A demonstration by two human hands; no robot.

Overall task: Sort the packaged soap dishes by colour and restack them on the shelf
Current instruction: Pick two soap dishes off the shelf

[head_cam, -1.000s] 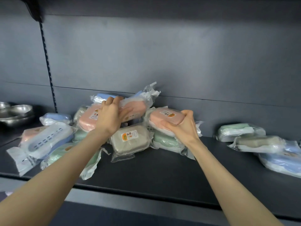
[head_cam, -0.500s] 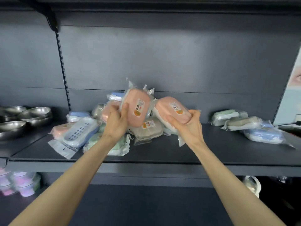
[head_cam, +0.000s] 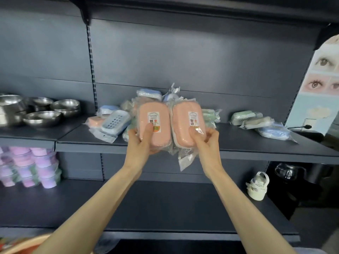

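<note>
The left hand [head_cam: 140, 142] grips one pink soap dish [head_cam: 154, 125] in clear wrap, thumb pressed across its white label, fingers curled behind its lower end. The right hand [head_cam: 206, 142] grips a second pink soap dish [head_cam: 187, 123] the same way, thumb on the wrap near its label. Both dishes stand upright on end, side by side and touching or nearly so, held in the air in front of the middle shelf [head_cam: 247, 149], with loose wrap hanging from under the right one. Behind them, at about 12 o'clock from the hands, lies a jumbled pile of wrapped soap dishes [head_cam: 146, 96] with blue ones on top. At 10 o'clock a blue soap dish [head_cam: 115, 121] with a slotted face leans on another pink one [head_cam: 94, 121]. At 2 o'clock, well apart from the pile, a small group holds a green soap dish [head_cam: 242, 116], a beige one [head_cam: 258, 121] and a blue one [head_cam: 275, 131], overlapping each other. Far at 9 o'clock steel bowls [head_cam: 42, 118] sit on the neighbouring shelf. On the shelf below, stacked pink and purple tubs [head_cam: 29, 167] stand at 8 o'clock.
</note>
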